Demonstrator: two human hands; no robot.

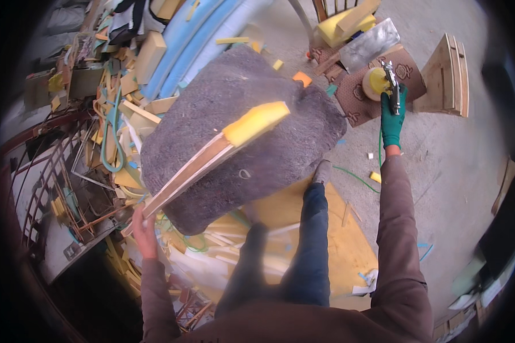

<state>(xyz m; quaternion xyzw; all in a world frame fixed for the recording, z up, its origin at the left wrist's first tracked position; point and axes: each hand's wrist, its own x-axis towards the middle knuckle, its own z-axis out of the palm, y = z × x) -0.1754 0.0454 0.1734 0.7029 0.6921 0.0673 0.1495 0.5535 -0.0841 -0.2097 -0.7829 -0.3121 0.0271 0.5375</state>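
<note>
- Left hand (145, 230): fingers closed around a wooden strip (190, 168) tipped with yellow foam (257, 122).
- Right hand (393, 121), green-gloved: fingers wrapped around a spray gun (393, 86).

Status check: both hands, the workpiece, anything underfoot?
Left hand gripping wooden strip. Gloved right hand holding spray gun. Strip's yellow foam end over grey blanket. Green hose or cord on floor near foot.
</note>
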